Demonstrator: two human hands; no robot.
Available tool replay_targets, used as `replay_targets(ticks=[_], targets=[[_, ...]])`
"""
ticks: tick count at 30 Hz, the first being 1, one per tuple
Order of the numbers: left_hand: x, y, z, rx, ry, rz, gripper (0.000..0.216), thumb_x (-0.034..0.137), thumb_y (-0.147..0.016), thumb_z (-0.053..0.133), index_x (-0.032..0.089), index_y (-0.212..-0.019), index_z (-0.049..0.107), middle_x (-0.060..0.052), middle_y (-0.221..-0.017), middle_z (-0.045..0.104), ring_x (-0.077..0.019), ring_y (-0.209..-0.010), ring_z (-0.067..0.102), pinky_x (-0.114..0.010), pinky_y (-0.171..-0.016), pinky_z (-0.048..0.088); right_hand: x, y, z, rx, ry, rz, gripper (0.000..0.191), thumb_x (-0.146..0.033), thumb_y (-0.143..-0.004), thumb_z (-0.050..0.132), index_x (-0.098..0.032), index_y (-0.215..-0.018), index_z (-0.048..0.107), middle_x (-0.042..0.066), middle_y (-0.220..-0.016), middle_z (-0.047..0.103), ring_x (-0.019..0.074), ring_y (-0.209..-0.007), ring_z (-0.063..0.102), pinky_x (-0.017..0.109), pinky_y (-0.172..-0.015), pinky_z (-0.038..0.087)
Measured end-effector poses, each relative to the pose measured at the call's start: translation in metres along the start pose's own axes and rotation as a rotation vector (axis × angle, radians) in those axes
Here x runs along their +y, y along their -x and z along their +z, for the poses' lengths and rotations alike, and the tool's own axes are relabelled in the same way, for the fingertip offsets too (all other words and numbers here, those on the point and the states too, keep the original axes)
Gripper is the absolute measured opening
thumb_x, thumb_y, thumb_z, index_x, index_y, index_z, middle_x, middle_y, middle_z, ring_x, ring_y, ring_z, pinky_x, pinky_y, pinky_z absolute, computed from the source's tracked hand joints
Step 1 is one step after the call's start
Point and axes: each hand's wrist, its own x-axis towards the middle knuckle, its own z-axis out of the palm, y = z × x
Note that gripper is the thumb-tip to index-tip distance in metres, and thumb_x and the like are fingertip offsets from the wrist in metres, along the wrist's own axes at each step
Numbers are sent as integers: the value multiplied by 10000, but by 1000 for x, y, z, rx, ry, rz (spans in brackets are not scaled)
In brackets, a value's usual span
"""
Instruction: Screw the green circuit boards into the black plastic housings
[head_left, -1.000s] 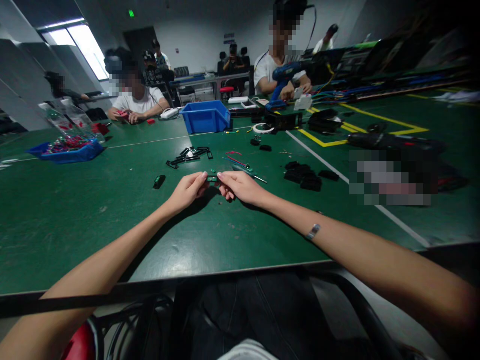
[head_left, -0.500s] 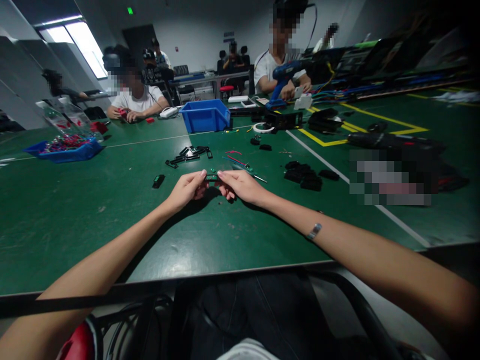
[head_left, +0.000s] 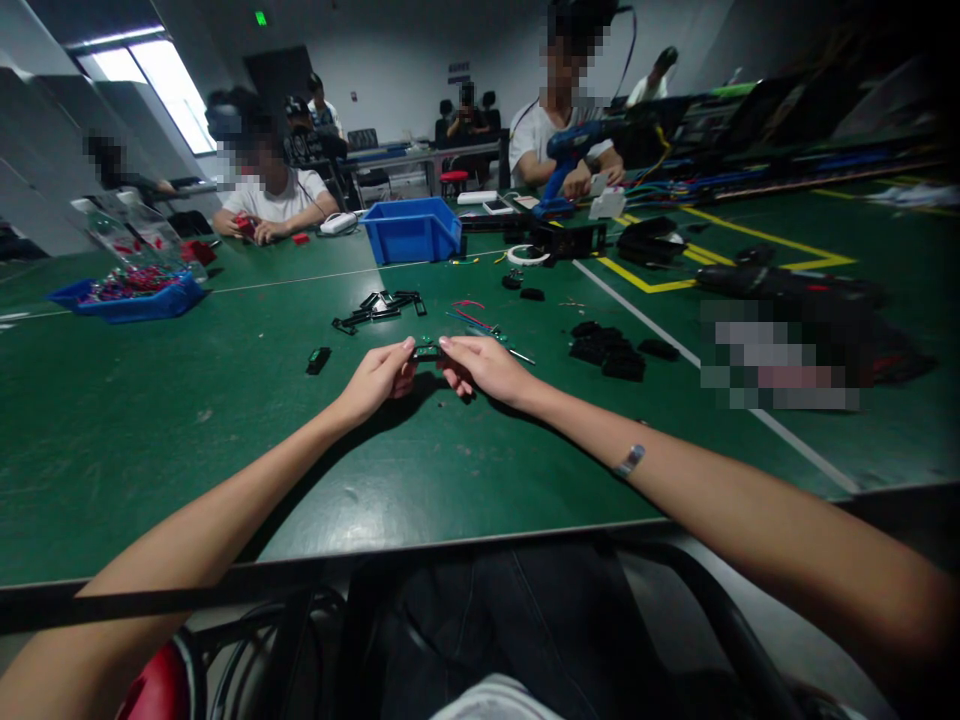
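Between my two hands is a small black plastic frame with a green circuit board in it [head_left: 427,353], held just above the green table. My left hand [head_left: 381,375] pinches its left end, thumb on top. On the right end, my right hand [head_left: 484,368] has its thumb pressed and its fingers curled below. A similar black piece with green in it [head_left: 318,360] lies to the left. Behind my hands are several black frames [head_left: 382,308], some red and blue wires [head_left: 474,318] and a thin metal-tipped tool [head_left: 519,356].
Black parts are piled [head_left: 606,350] to the right, near a black power tool [head_left: 795,290]. A blue bin [head_left: 411,230] stands farther back; a blue tray of small parts [head_left: 142,300] is at left. Two people work across the table, by a blue drill [head_left: 566,160].
My right thumb has shifted slightly right along the black frame, showing a little more of it. Both hands still grip it in nearly the same place.
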Motion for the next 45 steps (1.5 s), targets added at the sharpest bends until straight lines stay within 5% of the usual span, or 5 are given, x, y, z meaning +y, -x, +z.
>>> replay_targets(ticks=[11, 31, 35, 42, 45], targets=[[-6, -5, -6, 124, -206, 187, 380, 408, -1023, 655, 152, -1303, 637, -107, -1275, 678, -226, -1094, 695, -436, -938, 624, -6, 5, 4, 22, 36, -99, 385, -353, -1053, 611, -158, -1380, 551, -30, -818, 620, 56, -540, 547, 166, -455, 456], [-1, -6, -28, 129, -807, 483, 353, 397, -1029, 648, 151, -1282, 642, -97, -1230, 690, -206, -1041, 701, -406, -900, 631, -4, 4, 2, -72, 179, -84, 324, -400, -1040, 624, -142, -1235, 643, 8, -901, 672, 89, -650, 610, 238, -594, 553], [9, -7, -46, 100, -980, 515, 297, 367, -1038, 623, 168, -1254, 664, -83, -1186, 692, -176, -958, 682, -366, -862, 607, -4, 4, 1, -86, 196, -79, 320, -404, -1038, 626, -140, -1217, 651, 12, -910, 677, 95, -668, 622, 248, -613, 564], [36, -6, -103, 331, -1213, 449, 299, 290, -962, 607, 213, -1245, 661, -79, -1087, 697, -177, -816, 613, -324, -777, 495, -6, 6, 0, -104, 205, -82, 317, -406, -1036, 628, -140, -1207, 653, 14, -913, 681, 100, -680, 630, 259, -633, 574], [39, -4, -127, 337, -1256, 382, 195, 292, -952, 594, 188, -1092, 681, -53, -906, 687, -171, -745, 582, -310, -716, 470, -8, 8, 0, -114, 213, -84, 318, -408, -1036, 628, -140, -1204, 654, 11, -903, 679, 99, -674, 627, 260, -634, 573]])
